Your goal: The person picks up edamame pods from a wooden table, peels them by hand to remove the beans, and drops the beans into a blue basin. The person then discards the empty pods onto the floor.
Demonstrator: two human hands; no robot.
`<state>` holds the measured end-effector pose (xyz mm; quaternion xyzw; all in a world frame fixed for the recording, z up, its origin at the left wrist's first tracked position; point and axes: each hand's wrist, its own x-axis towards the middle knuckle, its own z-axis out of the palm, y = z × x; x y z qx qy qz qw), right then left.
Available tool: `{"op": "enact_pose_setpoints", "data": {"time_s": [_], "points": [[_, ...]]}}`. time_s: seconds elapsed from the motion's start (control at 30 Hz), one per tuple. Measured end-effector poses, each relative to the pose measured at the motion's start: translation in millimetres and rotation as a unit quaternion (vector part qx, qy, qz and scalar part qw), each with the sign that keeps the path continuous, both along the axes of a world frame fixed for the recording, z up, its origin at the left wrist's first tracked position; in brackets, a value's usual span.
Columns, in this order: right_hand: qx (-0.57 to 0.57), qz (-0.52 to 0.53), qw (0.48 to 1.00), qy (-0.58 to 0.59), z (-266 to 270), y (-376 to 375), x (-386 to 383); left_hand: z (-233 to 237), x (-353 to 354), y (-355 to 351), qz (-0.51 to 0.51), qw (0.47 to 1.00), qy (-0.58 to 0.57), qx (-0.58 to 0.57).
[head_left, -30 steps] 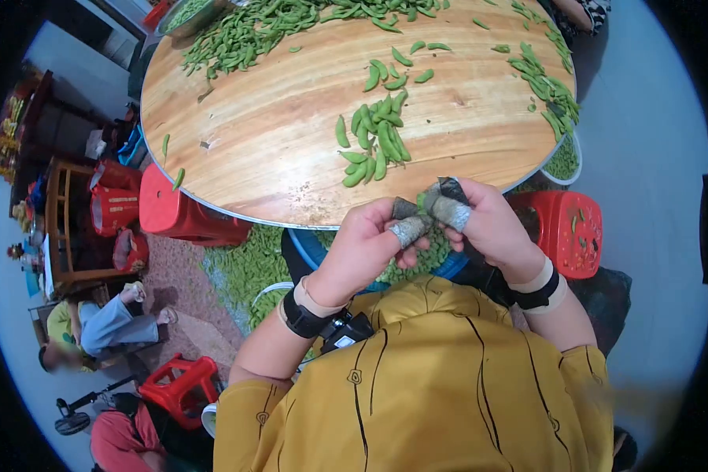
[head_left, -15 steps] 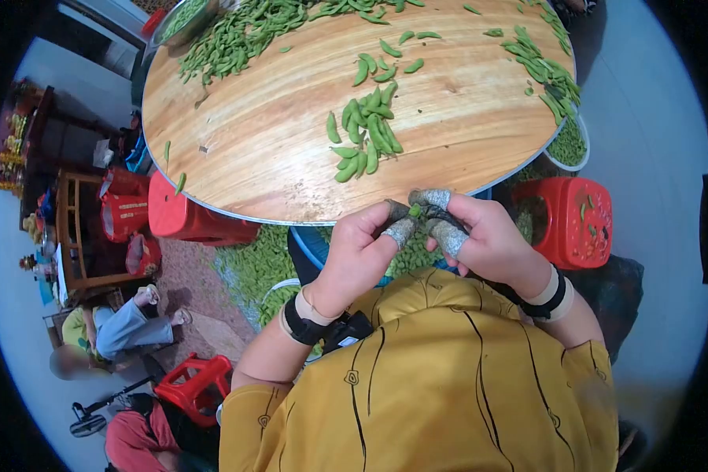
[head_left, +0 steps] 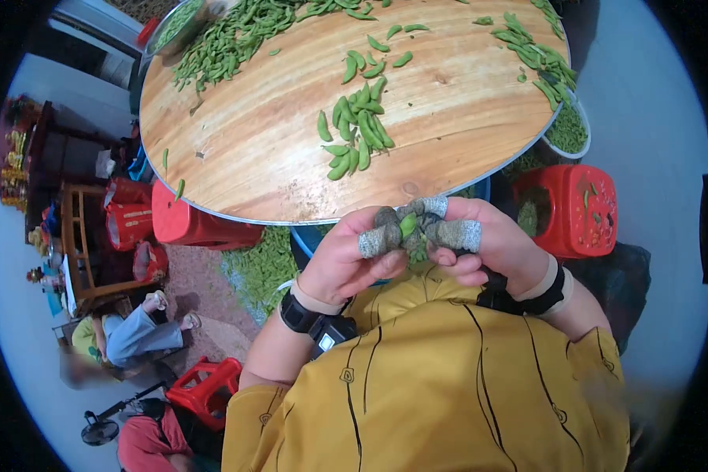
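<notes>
My left hand (head_left: 342,259) and right hand (head_left: 488,244) meet in front of chest, just below near edge of round wooden table (head_left: 252,149). Both closed, pinching one small green bean pod (head_left: 407,226) between grey knitted fingertip covers (head_left: 374,241). Loose heap of green pods (head_left: 354,134) lies on tabletop, apart from hands. Blue-rimmed tub (head_left: 307,236) sits beneath. To do this well, I judge: firm pinch near pod ends, thumbs along seam, hands over tub.

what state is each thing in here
left hand, closed on the pod
right hand, closed on the same pod
pod, pinched between both hands, off the table
pod pile, lying loose on the table
red stool, upright beside the table
</notes>
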<state>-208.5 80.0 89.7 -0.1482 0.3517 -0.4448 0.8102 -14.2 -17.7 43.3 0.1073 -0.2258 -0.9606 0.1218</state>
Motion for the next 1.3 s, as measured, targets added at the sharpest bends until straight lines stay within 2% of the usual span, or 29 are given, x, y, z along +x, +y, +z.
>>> {"op": "enact_pose_setpoints", "data": {"time_s": [0.07, 0.1, 0.13, 0.17, 0.2, 0.23, 0.3, 0.33, 0.4, 0.43, 0.53, 0.57, 0.6, 0.67, 0.7, 0.87, 0.93, 1.0, 1.07, 1.2, 1.27, 1.3], "points": [[-0.004, -0.013, 0.999, 0.03, -5.0, 0.4, 1.0, 6.1, -1.7, 1.3, 0.004, 0.999, -0.019, 0.026], [-0.009, -0.02, 0.998, 0.065, -6.9, -0.2, 0.6, 8.9, -2.8, -1.2, 0.025, 0.987, -0.114, -0.11], [-0.011, -0.024, 0.998, 0.065, -8.8, -0.4, 0.8, 12.4, -4.0, -3.5, 0.046, 0.947, -0.204, -0.243], [-0.018, -0.026, 0.993, 0.114, -10.3, -0.8, 1.5, 18.8, -4.3, -5.0, 0.048, 0.92, -0.242, -0.304], [-0.026, -0.026, 0.986, 0.163, -10.6, -1.3, 2.2, 19.1, -5.6, -3.2, 0.047, 0.92, -0.241, -0.306], [-0.027, -0.027, 0.986, 0.162, -9.5, -0.9, 3.2, 19.1, -6.7, 0.7, 0.114, 0.86, -0.255, -0.427], [-0.024, -0.032, 0.982, 0.186, -7.7, -2.1, 4.5, 21.1, -10.7, 2.6, 0.222, 0.688, -0.278, -0.632], [-0.026, -0.034, 0.982, 0.186, -8.2, -2.8, 4.5, 24.5, -12.3, 2.8, 0.222, 0.686, -0.277, -0.635], [-0.018, -0.042, 0.976, 0.212, -10.2, -3.2, 5.4, 30.5, -13.9, 5.4, 0.269, 0.413, -0.281, -0.823], [-0.018, -0.042, 0.977, 0.21, -9.3, -3.9, 6.3, 25.2, -13.2, 7.5, 0.26, 0.386, -0.26, -0.846], [-0.014, -0.065, 0.976, 0.208, -4.1, -7.6, 9.2, 17.1, -16.3, 10.2, 0.275, 0.361, -0.246, -0.857], [-0.017, -0.076, 0.977, 0.197, -3.8, -8.4, 10.3, 15.4, -16.7, 11.1, 0.28, 0.39, -0.253, -0.84], [-0.017, -0.086, 0.979, 0.184, -4.7, -6.9, 12.8, 14.0, -15.4, 12.8, 0.277, 0.39, -0.255, -0.84], [-0.026, -0.079, 0.979, 0.188, -9.9, -5.0, 14.7, 12.7, -15.6, 13.3, 0.26, 0.431, -0.248, -0.828], [-0.035, -0.072, 0.978, 0.194, -12.5, -4.7, 14.8, 12.9, -15.0, 13.6, 0.26, 0.431, -0.248, -0.828], [-0.044, -0.056, 0.975, 0.21, -17.6, -2.1, 14.1, 5.5, -11.9, 12.3, 0.242, 0.509, -0.241, -0.79], [-0.054, -0.049, 0.971, 0.226, -18.5, -2.2, 15.7, 5.4, -16.5, 12.8, 0.244, 0.501, -0.248, -0.792], [-0.113, -0.052, 0.936, 0.329, -21.7, -3.2, 17.7, 3.3, -19.7, 12.5, 0.247, 0.492, -0.252, -0.796], [-0.118, -0.06, 0.93, 0.344, -29.6, -6.2, 20.5, -2.8, -21.0, 11.5, 0.227, 0.479, -0.285, -0.799], [-0.1, -0.077, 0.934, 0.334, -31.3, -5.5, 21.3, -7.2, -16.7, 5.8, 0.202, 0.522, -0.307, -0.77], [-0.063, -0.057, 0.952, 0.295, -25.1, -6.1, 12.5, -9.5, -14.7, 3.4, 0.173, 0.728, -0.298, -0.592], [-0.025, -0.036, 0.966, 0.256, -21.8, -5.4, 8.3, 2.0, -16.5, 5.4, 0.162, 0.838, -0.268, -0.447]]}}
